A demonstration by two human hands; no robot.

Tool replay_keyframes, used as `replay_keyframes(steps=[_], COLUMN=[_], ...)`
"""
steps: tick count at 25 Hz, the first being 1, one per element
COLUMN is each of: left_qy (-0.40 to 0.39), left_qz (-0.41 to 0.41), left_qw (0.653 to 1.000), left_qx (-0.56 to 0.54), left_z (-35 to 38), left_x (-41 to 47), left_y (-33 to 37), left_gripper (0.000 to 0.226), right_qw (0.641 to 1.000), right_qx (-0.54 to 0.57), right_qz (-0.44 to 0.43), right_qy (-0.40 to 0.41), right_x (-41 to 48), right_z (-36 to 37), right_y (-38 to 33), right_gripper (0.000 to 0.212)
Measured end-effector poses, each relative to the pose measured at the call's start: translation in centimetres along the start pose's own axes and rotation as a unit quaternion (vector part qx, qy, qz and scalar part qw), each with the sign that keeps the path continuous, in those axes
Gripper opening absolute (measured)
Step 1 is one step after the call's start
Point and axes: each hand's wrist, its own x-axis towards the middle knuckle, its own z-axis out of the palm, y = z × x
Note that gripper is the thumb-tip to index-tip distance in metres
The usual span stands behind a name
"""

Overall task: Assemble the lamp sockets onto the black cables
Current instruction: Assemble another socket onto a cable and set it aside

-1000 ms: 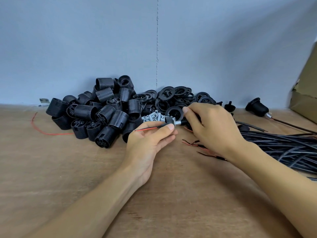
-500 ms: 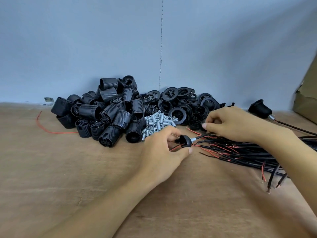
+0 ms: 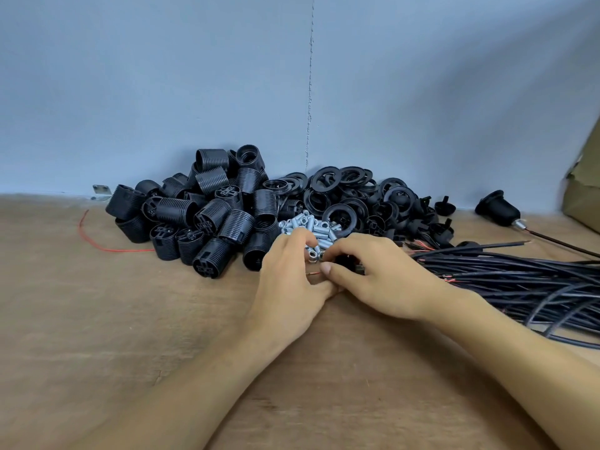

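Observation:
My left hand (image 3: 289,284) and my right hand (image 3: 376,277) meet at the table's middle, just in front of the parts piles. My right hand grips a small black socket cap (image 3: 348,262), mostly hidden under its fingers. A short metal threaded tube (image 3: 313,255) sticks out of the cap between the two hands. My left hand pinches the cable end there, where a thin red wire (image 3: 312,274) shows below the tube. The bundle of black cables (image 3: 519,280) lies to the right. Threaded black socket bodies (image 3: 207,216) are heaped at the back left.
Black rings (image 3: 341,196) and loose metal tubes (image 3: 302,224) are piled against the blue wall. One assembled socket (image 3: 496,207) on its cable lies at the far right, beside a cardboard box (image 3: 584,196). A loose red wire (image 3: 97,246) lies at the left on the wooden table (image 3: 162,336).
My right hand has left the cable bundle and moved left to join my left hand. It now grips the socket cap that my left hand held alone before.

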Motion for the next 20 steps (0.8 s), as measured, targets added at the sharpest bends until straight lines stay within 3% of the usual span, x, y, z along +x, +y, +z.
replay_keyframes(steps=[4,8,14,20], left_qy=[0.024,0.055,0.188,0.135], left_qz=[0.052,0.046,0.051,0.013], left_qw=[0.992,0.985,0.956,0.948], left_qx=[0.111,0.155,0.22,0.287], left_z=[-0.3,-0.8,-1.9,-2.5], left_x=[-0.3,-0.1,0.8,1.1], left_y=[0.1,0.0,-0.3,-1.0], left_gripper=[0.044,0.041,0.024,0.035], right_qw=[0.998,0.996,0.996,0.996], right_qx=[0.003,-0.001,-0.015,-0.016], right_qz=[-0.003,0.001,0.008,0.007], right_qy=[0.055,0.088,0.088,0.082], right_x=[-0.2,-0.5,-0.6,-0.7], right_z=[0.7,1.3,1.3,1.3], right_y=[0.3,0.2,0.3,0.3], right_gripper=[0.03,0.036,0.037,0.036])
